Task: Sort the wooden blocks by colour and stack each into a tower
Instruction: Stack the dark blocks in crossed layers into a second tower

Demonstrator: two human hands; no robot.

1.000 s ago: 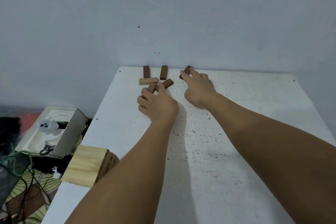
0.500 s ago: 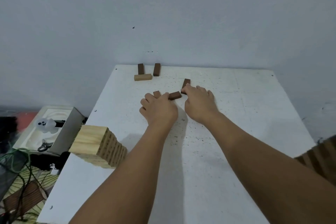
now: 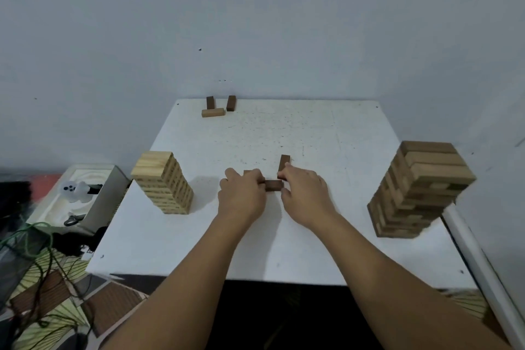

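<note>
On the white table [image 3: 326, 230], my left hand [image 3: 243, 193] curls its fingers over a dark brown block [image 3: 249, 172], which is mostly hidden under them. My right hand [image 3: 305, 192] pinches the near end of another dark brown block [image 3: 284, 162]. A third dark block [image 3: 274, 185] lies crosswise between both hands, touching them. A tall tower of light wooden blocks [image 3: 163, 182] stands at the left. At the right stands a wider tower of mid-brown blocks [image 3: 417, 190]. Two dark blocks [image 3: 210, 102] [image 3: 231, 103] and one light block [image 3: 213, 112] lie at the far edge.
The table backs onto a grey wall [image 3: 284, 23]. Left of the table, lower down, sits a white box [image 3: 85, 196] with small items, and green cables [image 3: 31, 239] lie on the floor. A white rail [image 3: 477, 250] runs along the right edge.
Both hands have pulled three dark blocks from the far edge toward the table's middle. The view has drawn back, so both towers now show in full.
</note>
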